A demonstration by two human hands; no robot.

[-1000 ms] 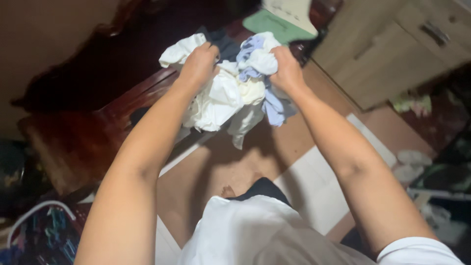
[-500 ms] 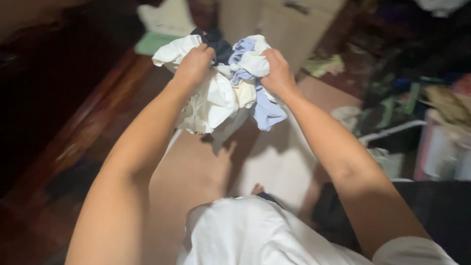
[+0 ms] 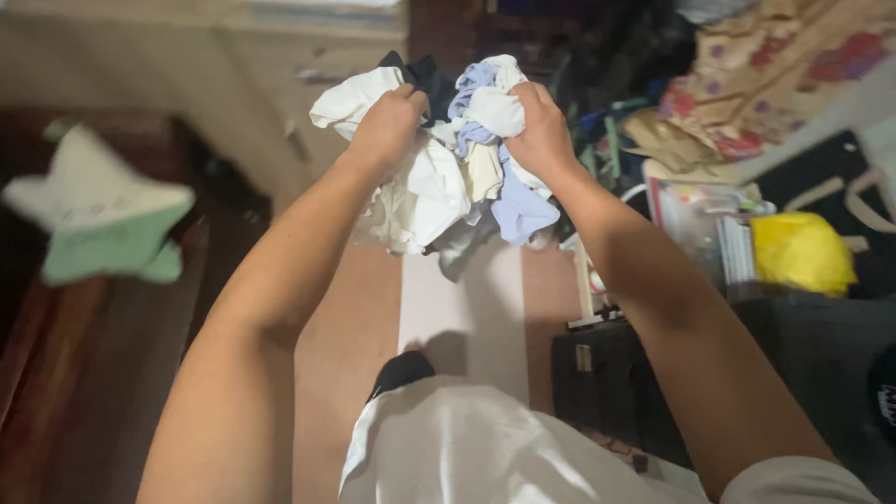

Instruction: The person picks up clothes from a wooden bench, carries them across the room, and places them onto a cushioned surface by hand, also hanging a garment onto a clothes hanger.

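Dim indoor light, blurry edges

Probably a cluttered home bedroom: star-shaped cushion point(image 3: 98, 219), wooden drawers point(image 3: 271, 70), patterned bedding point(image 3: 775, 75).

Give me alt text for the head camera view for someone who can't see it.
Seen from above, a person's left hand and right hand clutch a bundle of clothes, white, pale blue and dark, held out over a tiled floor. A star-shaped cushion lies to the left, a yellow bag to the right.
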